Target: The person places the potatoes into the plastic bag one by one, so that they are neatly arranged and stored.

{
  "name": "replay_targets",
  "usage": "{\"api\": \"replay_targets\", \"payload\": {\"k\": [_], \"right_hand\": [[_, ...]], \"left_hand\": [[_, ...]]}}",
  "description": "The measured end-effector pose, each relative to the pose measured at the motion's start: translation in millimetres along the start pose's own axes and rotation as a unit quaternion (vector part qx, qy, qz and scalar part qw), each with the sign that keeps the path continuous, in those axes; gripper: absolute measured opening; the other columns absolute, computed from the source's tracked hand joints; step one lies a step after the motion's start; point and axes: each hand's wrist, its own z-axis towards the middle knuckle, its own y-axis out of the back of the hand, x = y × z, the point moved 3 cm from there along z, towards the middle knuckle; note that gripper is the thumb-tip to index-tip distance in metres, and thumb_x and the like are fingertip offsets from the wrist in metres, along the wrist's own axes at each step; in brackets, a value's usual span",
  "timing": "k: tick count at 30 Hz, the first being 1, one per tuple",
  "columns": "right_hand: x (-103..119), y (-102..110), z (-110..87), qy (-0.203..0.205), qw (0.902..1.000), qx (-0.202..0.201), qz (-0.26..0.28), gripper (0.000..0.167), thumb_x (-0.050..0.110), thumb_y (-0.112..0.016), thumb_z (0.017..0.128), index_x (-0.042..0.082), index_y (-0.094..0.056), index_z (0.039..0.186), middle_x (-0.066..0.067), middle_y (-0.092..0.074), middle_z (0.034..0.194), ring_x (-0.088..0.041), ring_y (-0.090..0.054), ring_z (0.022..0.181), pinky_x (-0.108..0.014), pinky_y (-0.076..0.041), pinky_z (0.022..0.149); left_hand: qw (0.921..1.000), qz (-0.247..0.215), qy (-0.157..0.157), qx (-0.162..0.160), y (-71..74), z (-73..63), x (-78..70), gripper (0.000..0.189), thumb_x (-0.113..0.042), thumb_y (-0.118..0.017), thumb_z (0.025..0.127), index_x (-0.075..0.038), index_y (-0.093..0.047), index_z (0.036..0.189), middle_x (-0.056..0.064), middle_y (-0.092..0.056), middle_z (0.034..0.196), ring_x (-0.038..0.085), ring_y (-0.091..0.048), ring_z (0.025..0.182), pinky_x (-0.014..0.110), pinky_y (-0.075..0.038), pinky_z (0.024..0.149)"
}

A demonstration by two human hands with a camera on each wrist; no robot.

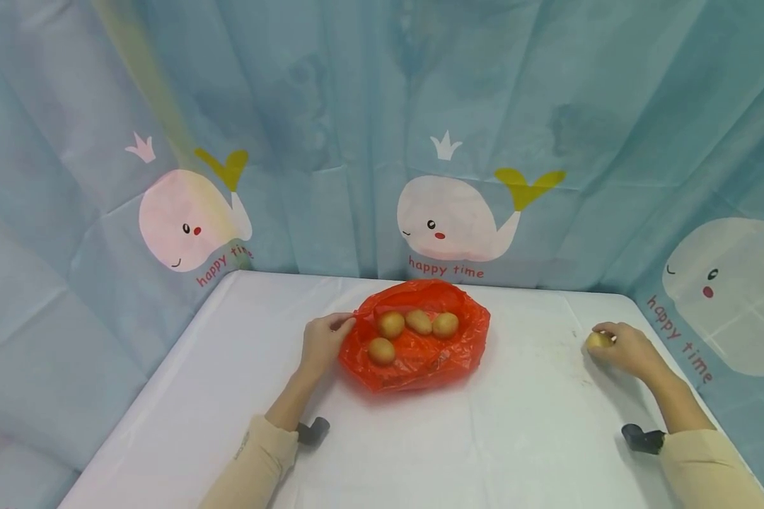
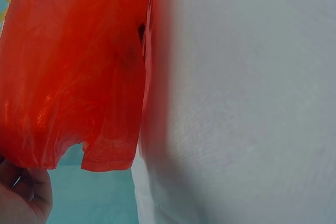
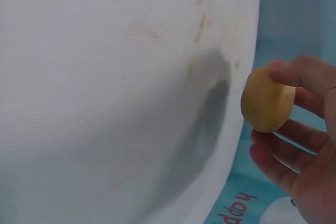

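A red plastic bag (image 1: 414, 360) lies spread on the table with its mouth facing up. Inside it are several potatoes (image 1: 391, 324). My left hand (image 1: 321, 343) pinches the bag's left edge between thumb and fingers; the left wrist view shows the hand (image 2: 26, 195) at the lower corner of the red plastic. Far to the right, my right hand (image 1: 629, 350) holds one potato (image 3: 268, 99) by thumb and fingertips. In the right wrist view the potato's shadow falls on the white surface, apart from it.
A white cloth covers the table (image 1: 535, 438). Brownish dirt marks (image 3: 199, 27) spot it near the right hand. Blue curtains (image 1: 356, 141) printed with whales stand behind and at both sides. Dark wrist-camera mounts (image 1: 641, 439) sit at the wrists.
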Motion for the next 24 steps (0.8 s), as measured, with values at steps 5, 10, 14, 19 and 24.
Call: {"api": "replay_targets", "payload": {"k": [5,10,14,19,24], "right_hand": [[5.2,6.6,2.3,0.004,0.9999,0.0,0.01,0.047,0.018,-0.064,0.087,-0.012,-0.054,0.122,-0.039,-0.056,0.11,-0.044,-0.058,0.089,-0.046,-0.052,0.067],[11.5,8.7,4.6,0.018,0.9997,0.0,0.017,0.047,0.02,-0.065,0.088,-0.011,-0.055,0.122,-0.035,-0.058,0.109,-0.04,-0.058,0.09,-0.04,-0.052,0.065],[18.4,10.7,5.1,0.026,0.9995,0.003,0.02,0.048,0.022,-0.067,0.088,-0.011,-0.056,0.121,-0.035,-0.058,0.111,-0.041,-0.058,0.092,-0.04,-0.052,0.066],[26.8,13.9,7.3,0.03,0.9993,0.003,0.02,0.049,0.023,-0.069,0.087,-0.011,-0.057,0.121,-0.034,-0.058,0.113,-0.039,-0.058,0.093,-0.039,-0.053,0.067],[36.2,15.7,11.4,0.043,0.9988,0.001,0.023,0.05,0.024,-0.068,0.088,-0.01,-0.057,0.122,-0.032,-0.06,0.111,-0.038,-0.057,0.093,-0.038,-0.052,0.069]], "left_hand": [[1.0,-0.002,-0.004,-0.001,0.1,-0.8,-0.2,0.024,-0.022,-0.065,0.094,-0.006,-0.074,0.109,0.01,-0.075,0.104,0.025,-0.07,0.101,0.041,-0.058,0.09],[1.0,-0.003,-0.002,-0.001,0.0,-1.1,-0.9,0.023,-0.022,-0.065,0.094,-0.007,-0.074,0.108,0.009,-0.076,0.104,0.025,-0.07,0.1,0.041,-0.058,0.09],[1.0,-0.001,-0.005,-0.002,-0.6,-1.5,0.2,0.023,-0.022,-0.066,0.093,-0.007,-0.075,0.108,0.009,-0.076,0.103,0.025,-0.07,0.1,0.041,-0.057,0.091],[0.9999,-0.002,-0.011,-0.008,0.2,-1.7,-0.7,0.022,-0.021,-0.067,0.093,-0.007,-0.075,0.107,0.009,-0.076,0.102,0.026,-0.07,0.1,0.042,-0.058,0.09],[0.9997,-0.001,-0.018,-0.014,0.4,-0.4,-1.5,0.021,-0.019,-0.067,0.092,-0.005,-0.075,0.106,0.011,-0.076,0.1,0.027,-0.07,0.097,0.042,-0.058,0.089]]}}
